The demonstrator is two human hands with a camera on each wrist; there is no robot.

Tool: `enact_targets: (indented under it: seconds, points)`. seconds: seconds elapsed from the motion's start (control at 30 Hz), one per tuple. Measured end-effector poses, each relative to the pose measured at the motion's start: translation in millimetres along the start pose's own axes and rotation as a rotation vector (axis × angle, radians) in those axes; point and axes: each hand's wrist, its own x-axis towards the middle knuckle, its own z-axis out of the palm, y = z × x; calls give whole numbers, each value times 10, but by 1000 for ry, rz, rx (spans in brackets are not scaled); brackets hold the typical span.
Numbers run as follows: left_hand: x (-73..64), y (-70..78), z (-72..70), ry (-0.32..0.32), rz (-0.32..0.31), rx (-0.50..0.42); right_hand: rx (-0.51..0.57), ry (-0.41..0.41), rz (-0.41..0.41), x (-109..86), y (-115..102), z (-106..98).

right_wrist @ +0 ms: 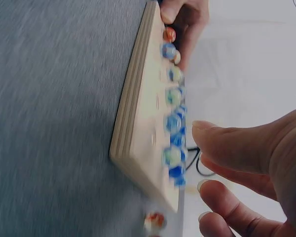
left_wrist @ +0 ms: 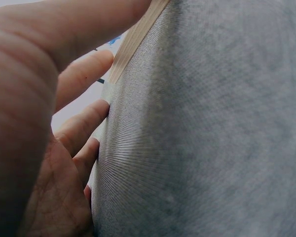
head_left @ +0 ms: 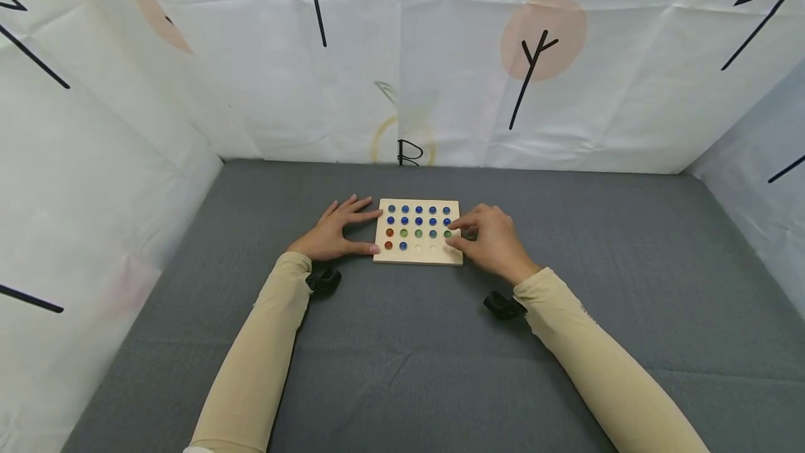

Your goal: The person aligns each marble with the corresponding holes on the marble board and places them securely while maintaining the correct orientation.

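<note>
You have one wooden board (head_left: 410,256) in front of you, lying flat on the desk (head_left: 402,369) between your two hands. It carries seventeen marbles in four rows: eleven blue marbles (head_left: 418,221), two red marbles (head_left: 389,233) and four green or blue-green marbles (head_left: 418,233). The two far rows are all blue, five each; the third is one red and four greenish; the nearest is one red, one blue and three bare holes (head_left: 432,248). Your right wrist view also shows at least one loose orange-and-white marble (right_wrist: 155,220), blurred, on the desk beside the board.

Your left hand (head_left: 336,231) is spread, with thumb and index finger reaching wide apart to touch the board's left edge. Your right hand (head_left: 493,240) is at the right edge, thumb and index finger parted around the last greenish marble; the wrist view shows those fingers (right_wrist: 237,145) released and just clear of the marbles.

Both your arms wear beige sleeves (head_left: 264,341), with a black device at your left wrist (head_left: 323,282) and another at your right (head_left: 505,306). Grey cloth covers the desk, and creased white hangings (head_left: 453,89) surround it, printed with black stems and a pinkish disc (head_left: 566,40).
</note>
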Motion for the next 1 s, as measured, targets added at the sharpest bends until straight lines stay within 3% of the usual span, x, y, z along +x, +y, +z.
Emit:
enact_targets:
  seconds: [0.53,1.0]
  points:
    - [18,-31,3,-1,2,1,-31,-6,91,-104,282,-148]
    - [21,-21,0,1,2,-4,-24,-5,137,-156,461,-109]
